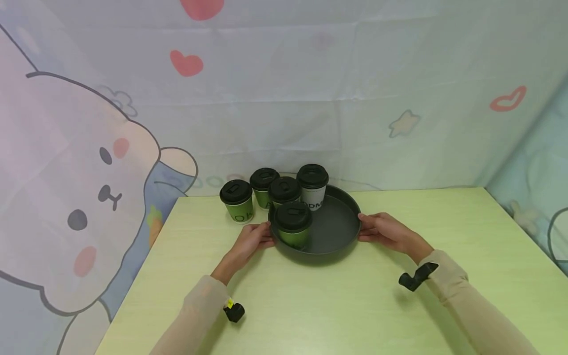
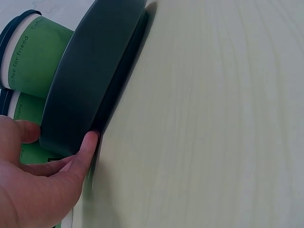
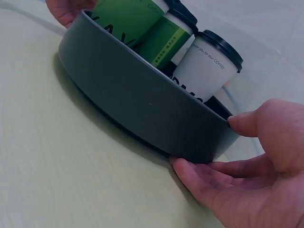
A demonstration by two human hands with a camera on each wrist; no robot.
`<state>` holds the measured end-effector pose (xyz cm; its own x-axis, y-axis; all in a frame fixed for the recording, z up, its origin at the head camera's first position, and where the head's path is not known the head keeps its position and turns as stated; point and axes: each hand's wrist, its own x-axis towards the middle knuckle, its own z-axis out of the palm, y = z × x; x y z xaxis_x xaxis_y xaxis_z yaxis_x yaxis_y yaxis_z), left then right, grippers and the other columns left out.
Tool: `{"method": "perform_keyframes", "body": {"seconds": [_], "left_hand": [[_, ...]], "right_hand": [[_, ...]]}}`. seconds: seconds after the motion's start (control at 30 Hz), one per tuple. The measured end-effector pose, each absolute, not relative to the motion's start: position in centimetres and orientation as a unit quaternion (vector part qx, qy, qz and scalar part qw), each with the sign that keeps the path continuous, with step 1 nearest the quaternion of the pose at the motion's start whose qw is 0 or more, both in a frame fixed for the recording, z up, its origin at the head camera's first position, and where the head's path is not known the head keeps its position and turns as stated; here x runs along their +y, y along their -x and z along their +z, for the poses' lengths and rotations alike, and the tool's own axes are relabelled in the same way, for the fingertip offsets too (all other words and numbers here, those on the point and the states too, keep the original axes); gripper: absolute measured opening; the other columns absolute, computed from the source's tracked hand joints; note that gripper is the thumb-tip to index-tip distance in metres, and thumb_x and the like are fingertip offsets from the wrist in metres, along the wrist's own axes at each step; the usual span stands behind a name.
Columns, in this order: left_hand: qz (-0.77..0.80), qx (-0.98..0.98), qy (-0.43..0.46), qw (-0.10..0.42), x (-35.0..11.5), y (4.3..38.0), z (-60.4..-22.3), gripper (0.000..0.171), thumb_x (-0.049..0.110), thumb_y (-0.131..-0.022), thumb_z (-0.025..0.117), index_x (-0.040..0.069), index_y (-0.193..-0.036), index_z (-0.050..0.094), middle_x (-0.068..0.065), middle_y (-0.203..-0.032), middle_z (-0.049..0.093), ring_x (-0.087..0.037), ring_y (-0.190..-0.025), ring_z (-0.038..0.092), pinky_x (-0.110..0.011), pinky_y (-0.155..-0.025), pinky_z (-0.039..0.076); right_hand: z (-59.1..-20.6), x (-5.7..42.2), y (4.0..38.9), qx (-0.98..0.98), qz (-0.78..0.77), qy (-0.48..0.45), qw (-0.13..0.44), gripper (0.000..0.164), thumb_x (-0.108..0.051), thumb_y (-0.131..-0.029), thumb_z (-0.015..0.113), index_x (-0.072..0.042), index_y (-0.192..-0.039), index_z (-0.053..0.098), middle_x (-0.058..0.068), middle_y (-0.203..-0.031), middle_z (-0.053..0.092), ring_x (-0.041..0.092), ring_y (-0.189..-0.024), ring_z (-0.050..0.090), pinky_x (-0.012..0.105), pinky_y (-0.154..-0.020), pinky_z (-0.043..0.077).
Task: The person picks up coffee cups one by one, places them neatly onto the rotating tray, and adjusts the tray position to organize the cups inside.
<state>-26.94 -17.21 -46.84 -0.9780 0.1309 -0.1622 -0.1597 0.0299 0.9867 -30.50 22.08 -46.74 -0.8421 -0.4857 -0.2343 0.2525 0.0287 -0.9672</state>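
A dark grey round tray (image 1: pixel 335 227) with a raised rim is at the table's far side. My left hand (image 1: pixel 249 242) grips its left edge and my right hand (image 1: pixel 386 231) its right edge. In the right wrist view, the thumb (image 3: pixel 244 124) lies at the rim and fingers reach under the base. Inside stand a front green cup (image 1: pixel 294 239), a green cup behind it (image 1: pixel 284 191) and a white cup (image 1: pixel 313 197), all with black lids. Whether the base touches the table, I cannot tell.
Two more green lidded cups stand left of the tray: an outer one (image 1: pixel 239 212) and one farther back (image 1: pixel 263 197), partly hidden. A patterned cloth (image 1: pixel 284 98) hangs behind the pale table (image 1: pixel 319 305). Small black cameras sit on both wrists.
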Motion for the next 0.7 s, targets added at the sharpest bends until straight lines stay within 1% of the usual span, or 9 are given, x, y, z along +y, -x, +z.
{"method": "perform_keyframes", "body": {"seconds": [0.1,0.2,0.3,0.37,0.47,0.57,0.63,0.7], "left_hand": [[0.696,0.71,0.011,0.105,-17.2,26.9,-46.8,0.044,0.017,-0.11,0.047,-0.02,-0.134,0.052,-0.022,-0.11,0.066,-0.02,-0.091,0.068,-0.036,-0.093,0.059],[0.697,0.709,0.013,0.104,-17.2,26.9,-46.8,0.044,0.017,-0.11,0.047,-0.02,-0.133,0.053,-0.021,-0.109,0.066,-0.02,-0.09,0.068,-0.037,-0.094,0.059],[0.699,0.708,0.013,0.103,-17.3,26.9,-46.8,0.044,0.018,-0.11,0.047,-0.02,-0.132,0.053,-0.021,-0.108,0.066,-0.02,-0.09,0.068,-0.038,-0.095,0.059],[0.699,0.708,0.013,0.102,-17.4,26.9,-46.8,0.043,0.017,-0.11,0.048,-0.02,-0.132,0.054,-0.021,-0.108,0.066,-0.02,-0.09,0.068,-0.038,-0.095,0.059],[0.693,0.713,0.009,0.102,-17.6,26.9,-46.6,0.043,0.016,-0.11,0.048,-0.02,-0.131,0.055,-0.023,-0.11,0.066,-0.022,-0.092,0.069,-0.038,-0.095,0.059],[0.674,0.732,0.003,0.097,-17.9,26.7,-46.1,0.043,0.015,-0.109,0.048,-0.021,-0.132,0.054,-0.028,-0.115,0.067,-0.03,-0.1,0.07,-0.041,-0.097,0.057],[0.652,0.753,-0.001,0.09,-18.3,26.6,-45.6,0.045,0.017,-0.109,0.049,-0.021,-0.134,0.053,-0.032,-0.121,0.065,-0.036,-0.107,0.069,-0.042,-0.099,0.056],[0.632,0.77,-0.004,0.08,-18.8,26.6,-44.8,0.047,0.019,-0.109,0.051,-0.019,-0.135,0.052,-0.034,-0.127,0.062,-0.04,-0.114,0.067,-0.043,-0.101,0.055]], "right_hand": [[-46.7,22.2,30.4,0.662,-0.69,0.092,0.278,0.047,-0.022,-0.113,0.047,0.02,-0.135,0.05,0.011,-0.109,0.069,0.02,-0.099,0.069,0.038,-0.099,0.056],[-46.5,22.3,30.3,0.66,-0.687,0.087,0.289,0.038,-0.02,-0.112,0.05,0.014,-0.124,0.058,0.013,-0.106,0.067,0.022,-0.097,0.069,0.037,-0.098,0.057],[-46.5,22.4,30.2,0.663,-0.681,0.082,0.299,0.035,-0.02,-0.111,0.053,0.012,-0.12,0.06,0.016,-0.106,0.066,0.023,-0.098,0.069,0.037,-0.097,0.057],[-46.5,22.4,30.2,0.667,-0.677,0.08,0.301,0.037,-0.02,-0.11,0.053,0.014,-0.123,0.057,0.017,-0.107,0.066,0.024,-0.099,0.07,0.038,-0.098,0.057],[-46.5,22.3,30.2,0.67,-0.677,0.076,0.294,0.047,-0.023,-0.11,0.054,0.018,-0.133,0.049,0.018,-0.109,0.066,0.023,-0.099,0.07,0.037,-0.098,0.057],[-46.7,22.1,30.3,0.671,-0.681,0.076,0.284,0.056,-0.025,-0.111,0.053,0.02,-0.141,0.04,0.017,-0.11,0.065,0.021,-0.097,0.07,0.036,-0.097,0.057],[-46.7,22.0,30.3,0.671,-0.682,0.076,0.281,0.059,-0.026,-0.111,0.052,0.02,-0.143,0.036,0.017,-0.11,0.065,0.02,-0.096,0.07,0.036,-0.097,0.057],[-46.8,21.9,30.3,0.671,-0.683,0.072,0.281,0.059,-0.027,-0.112,0.052,0.02,-0.144,0.036,0.017,-0.11,0.065,0.02,-0.095,0.07,0.036,-0.097,0.057]]}}
